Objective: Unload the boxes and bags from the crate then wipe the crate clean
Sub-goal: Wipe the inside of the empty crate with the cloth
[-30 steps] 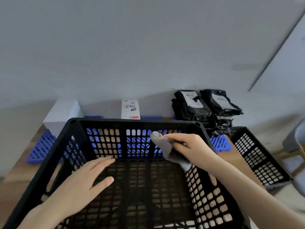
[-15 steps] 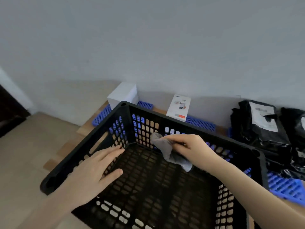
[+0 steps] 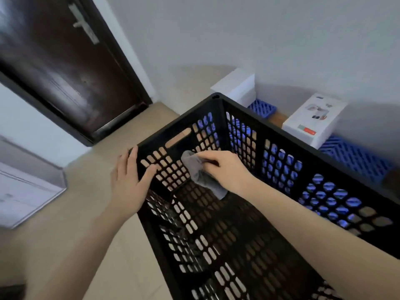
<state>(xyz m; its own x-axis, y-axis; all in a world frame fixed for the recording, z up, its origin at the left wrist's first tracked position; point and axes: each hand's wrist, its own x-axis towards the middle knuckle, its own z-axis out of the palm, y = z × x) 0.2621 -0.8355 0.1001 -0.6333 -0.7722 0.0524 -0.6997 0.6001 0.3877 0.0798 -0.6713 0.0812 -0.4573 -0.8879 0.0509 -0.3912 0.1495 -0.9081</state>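
Head view: a black perforated plastic crate [image 3: 249,213] is seen filling the lower right of the frame. A crumpled grey cloth [image 3: 200,175] is pinched in the right hand [image 3: 225,169] against the crate's inner end wall at centre. The left hand [image 3: 127,180] is laid flat, fingers spread, on that wall's rim and outer face. Two white cardboard boxes [image 3: 311,120] are seen at upper right.

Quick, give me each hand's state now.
Left hand: open, braced on the crate wall.
Right hand: closed on the grey cloth.
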